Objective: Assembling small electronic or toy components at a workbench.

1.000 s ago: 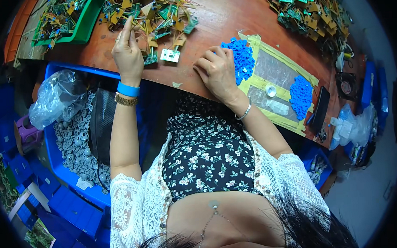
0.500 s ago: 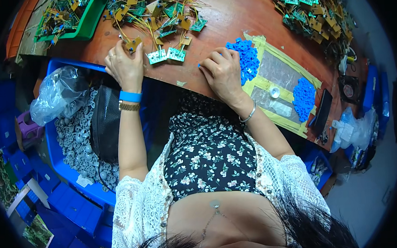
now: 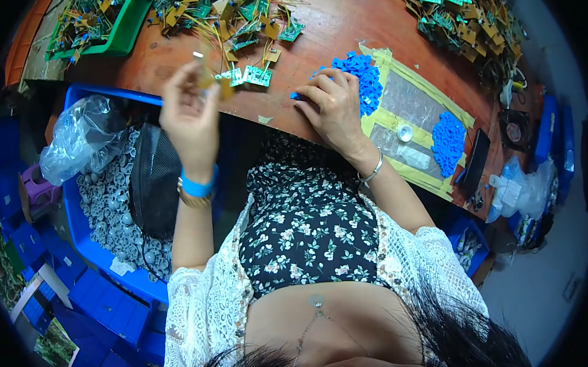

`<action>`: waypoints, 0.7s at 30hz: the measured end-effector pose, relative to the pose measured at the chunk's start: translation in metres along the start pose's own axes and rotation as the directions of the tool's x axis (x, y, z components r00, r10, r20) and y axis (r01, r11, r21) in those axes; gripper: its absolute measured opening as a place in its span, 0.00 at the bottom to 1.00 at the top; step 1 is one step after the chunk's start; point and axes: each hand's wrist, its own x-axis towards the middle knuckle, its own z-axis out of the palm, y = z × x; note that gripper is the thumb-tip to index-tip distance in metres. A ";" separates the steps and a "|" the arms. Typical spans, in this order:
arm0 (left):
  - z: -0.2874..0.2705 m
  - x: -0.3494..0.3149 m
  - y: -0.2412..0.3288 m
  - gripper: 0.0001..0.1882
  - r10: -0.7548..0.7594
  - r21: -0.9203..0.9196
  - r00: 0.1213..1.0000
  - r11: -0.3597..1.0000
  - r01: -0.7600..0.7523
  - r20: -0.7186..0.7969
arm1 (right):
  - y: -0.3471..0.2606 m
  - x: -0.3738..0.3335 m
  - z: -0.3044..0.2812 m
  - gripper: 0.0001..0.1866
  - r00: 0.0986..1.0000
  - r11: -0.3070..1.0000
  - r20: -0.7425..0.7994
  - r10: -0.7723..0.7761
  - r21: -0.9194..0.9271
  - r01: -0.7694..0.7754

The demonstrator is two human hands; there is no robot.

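My left hand [image 3: 191, 119] is raised above the table's near edge, its fingers closed on a small brown circuit board [image 3: 225, 89], smeared by motion. Wires appear to run from that board, though the blur hides where they lead. Just beyond it lie green circuit boards [image 3: 258, 76] with pale parts on top. My right hand [image 3: 335, 109] pinches a small blue plastic piece [image 3: 295, 95] between thumb and fingertips. Its knuckles are beside a heap of blue plastic pieces [image 3: 367, 82] on the wooden table [image 3: 339, 24].
Wired boards pile up at the far middle and in a green tray [image 3: 125, 40]; another heap [image 3: 471, 31] is far right. Yellow tape frames a clear sheet [image 3: 411, 96] beside a second blue heap [image 3: 448, 144]. A blue bin [image 3: 79, 212] of grey parts stands left, below the table.
My left hand has lifted and turned, carrying the brown board up and slightly right. My right hand stays in nearly the same place with the blue piece.
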 end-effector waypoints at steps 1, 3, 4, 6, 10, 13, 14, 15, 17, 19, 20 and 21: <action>0.006 -0.016 0.010 0.20 -0.015 0.009 0.997 1.000 0.014 0.072 | 0.000 -0.001 0.000 0.09 1.000 1.000 -0.005 0.002 -0.001 -0.002; 0.015 -0.044 0.014 0.23 -0.093 0.207 0.979 0.977 0.054 0.183 | 0.000 0.001 -0.001 0.09 1.000 1.000 -0.009 0.007 -0.002 -0.007; 0.018 -0.055 0.014 0.23 -0.075 0.298 0.969 0.955 0.002 0.234 | -0.001 0.003 0.000 0.09 1.000 1.000 0.001 -0.002 -0.004 0.002; 0.025 -0.071 -0.002 0.23 0.056 0.381 0.942 0.906 -0.187 0.330 | -0.004 0.004 0.002 0.08 1.000 1.000 0.014 -0.009 -0.009 0.009; 0.033 -0.082 -0.018 0.19 0.107 0.413 0.893 0.858 -0.305 0.436 | -0.007 0.007 0.004 0.08 0.998 0.997 0.023 -0.054 -0.051 0.056; 0.031 -0.082 -0.017 0.21 0.112 0.468 0.866 0.804 -0.367 0.487 | -0.012 0.008 -0.001 0.07 0.999 0.999 0.016 -0.048 -0.021 0.049; 0.030 -0.082 -0.017 0.21 0.112 0.470 0.867 0.803 -0.366 0.485 | -0.013 0.009 -0.002 0.07 1.000 0.999 0.010 -0.027 0.022 0.027; 0.028 -0.082 -0.016 0.22 0.103 0.483 0.860 0.791 -0.376 0.500 | -0.015 0.010 0.000 0.07 1.000 0.999 0.010 -0.029 0.024 0.028; 0.028 -0.083 -0.016 0.23 0.095 0.489 0.849 0.782 -0.386 0.520 | -0.021 0.012 0.005 0.06 0.997 0.967 0.013 0.082 0.242 -0.083; 0.028 -0.084 -0.018 0.25 0.092 0.494 0.859 0.784 -0.375 0.504 | -0.026 0.016 0.007 0.06 0.993 0.956 -0.019 0.117 0.272 -0.107; 0.028 -0.084 -0.017 0.25 0.092 0.496 0.860 0.784 -0.373 0.502 | -0.029 0.018 0.007 0.06 0.987 0.944 -0.050 0.150 0.304 -0.128; 0.029 -0.085 -0.016 0.25 0.098 0.505 0.850 0.767 -0.396 0.518 | -0.031 0.020 0.006 0.06 0.988 0.944 -0.049 0.148 0.305 -0.126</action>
